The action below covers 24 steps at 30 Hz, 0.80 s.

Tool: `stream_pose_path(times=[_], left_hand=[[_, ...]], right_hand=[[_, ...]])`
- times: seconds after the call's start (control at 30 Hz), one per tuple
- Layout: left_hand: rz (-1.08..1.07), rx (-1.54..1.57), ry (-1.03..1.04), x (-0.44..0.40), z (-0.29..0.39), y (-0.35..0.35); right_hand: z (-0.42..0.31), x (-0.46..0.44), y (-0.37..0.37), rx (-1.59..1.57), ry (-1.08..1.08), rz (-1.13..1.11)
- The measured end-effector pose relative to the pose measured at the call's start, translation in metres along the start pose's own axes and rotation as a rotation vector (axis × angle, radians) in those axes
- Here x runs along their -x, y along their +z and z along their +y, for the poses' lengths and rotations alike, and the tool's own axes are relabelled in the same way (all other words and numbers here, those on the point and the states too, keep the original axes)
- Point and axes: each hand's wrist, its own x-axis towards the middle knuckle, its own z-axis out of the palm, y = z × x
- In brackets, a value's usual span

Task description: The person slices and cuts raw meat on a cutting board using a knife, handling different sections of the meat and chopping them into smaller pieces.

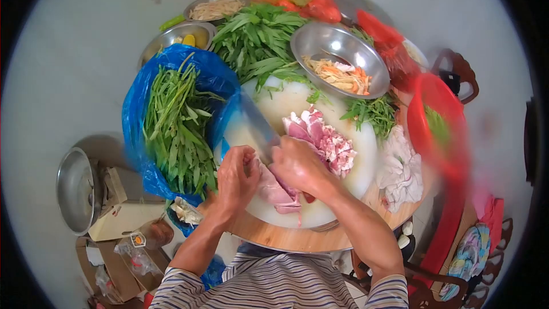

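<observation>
Raw meat (279, 193) lies on a round white cutting board (349, 194) in front of me. My left hand (238, 173) is closed at the meat's left edge, its fingers curled; what they pinch is too small to make out. Closed round the handle end of a cleaver (257, 120), my right hand (297, 163) is just right of my left hand. The wide blade, blurred, points up and to the left. Beyond my right hand, sliced and chopped meat (337, 150) is heaped on the board.
A blue bag (134, 103) of leafy stems stands left of the board. Behind are loose greens (257, 34) and a steel bowl (366, 57) with shredded food. A cloth (400, 171) and a red basket (457, 154) are at the right.
</observation>
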Motion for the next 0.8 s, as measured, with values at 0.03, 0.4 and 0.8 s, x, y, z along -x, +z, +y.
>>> stream_pose_path(times=[0.03, 0.4, 0.8], left_hand=[[0.029, -0.028, -0.010, 0.002, -0.001, -0.001], [-0.300, 0.131, 0.536, 0.037, 0.024, -0.027], [-0.338, 0.124, 0.503, 0.042, 0.030, -0.025]], right_hand=[[-0.005, 0.006, -0.010, -0.005, -0.008, -0.008], [-0.049, 0.140, -0.066, -0.016, 0.396, -0.156], [-0.047, 0.166, -0.052, -0.096, 0.252, -0.095]])
